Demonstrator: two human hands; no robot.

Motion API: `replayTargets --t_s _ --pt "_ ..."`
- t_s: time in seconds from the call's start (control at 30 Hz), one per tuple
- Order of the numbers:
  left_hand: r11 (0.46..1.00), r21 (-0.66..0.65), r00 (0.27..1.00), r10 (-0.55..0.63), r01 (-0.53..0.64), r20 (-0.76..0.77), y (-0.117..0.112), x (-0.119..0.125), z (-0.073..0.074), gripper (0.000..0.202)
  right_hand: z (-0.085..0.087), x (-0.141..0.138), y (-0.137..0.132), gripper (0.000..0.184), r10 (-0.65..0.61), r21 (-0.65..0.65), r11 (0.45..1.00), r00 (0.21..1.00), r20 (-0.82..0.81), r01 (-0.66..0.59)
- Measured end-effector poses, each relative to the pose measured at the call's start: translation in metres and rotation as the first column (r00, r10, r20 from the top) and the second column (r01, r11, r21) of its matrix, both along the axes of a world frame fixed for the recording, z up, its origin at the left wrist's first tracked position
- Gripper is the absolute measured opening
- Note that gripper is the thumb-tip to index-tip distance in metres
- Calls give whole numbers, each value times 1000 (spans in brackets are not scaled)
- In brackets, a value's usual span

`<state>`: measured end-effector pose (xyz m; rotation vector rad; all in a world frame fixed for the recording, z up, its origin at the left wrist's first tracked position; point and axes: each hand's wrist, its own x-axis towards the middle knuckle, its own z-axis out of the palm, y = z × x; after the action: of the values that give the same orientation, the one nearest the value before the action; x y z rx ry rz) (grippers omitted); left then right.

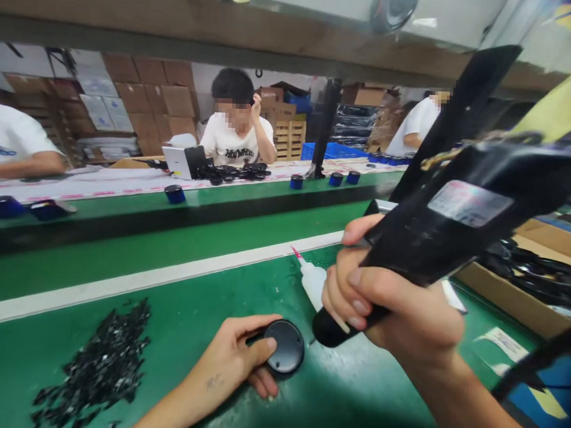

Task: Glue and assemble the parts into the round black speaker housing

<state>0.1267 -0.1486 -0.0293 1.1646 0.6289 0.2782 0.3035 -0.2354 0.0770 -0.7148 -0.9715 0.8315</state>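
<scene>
My left hand (236, 356) rests on the green bench and pinches a round black disc (285, 346) by its left rim, holding it flat on the surface. My right hand (385, 302) is wrapped around the grip of a large black electric screwdriver (458, 214), whose body slants up to the right. The tool's blunt lower end (326, 331) hangs just right of the disc, close to its edge. Behind my right hand lies a small white squeeze bottle (312, 282) with a pink tip.
A heap of small black parts (97, 363) lies at the bench's left. A green conveyor (172, 235) with blue caps (174, 193) runs beyond. A cardboard box of black parts (531, 272) sits at right. Other people sit across the line.
</scene>
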Motion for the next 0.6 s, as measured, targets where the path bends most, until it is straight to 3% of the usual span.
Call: replayTargets --t_s 0.1,0.37,0.53,0.6 --pt "1000 0 1000 -19 19 17 0 0 -1 83 1 -12 12 25 -2 13 1000 996 89 1" --pt "999 -17 998 -47 47 38 3 0 -2 84 -9 -17 20 17 77 -12 997 995 62 -77" --pt "999 22 999 -50 50 -18 3 1 0 79 -6 -20 29 22 232 -164 966 951 206 -200" --pt "999 20 997 -47 49 -66 4 2 5 76 -4 -21 30 26 237 -183 963 944 229 -197"
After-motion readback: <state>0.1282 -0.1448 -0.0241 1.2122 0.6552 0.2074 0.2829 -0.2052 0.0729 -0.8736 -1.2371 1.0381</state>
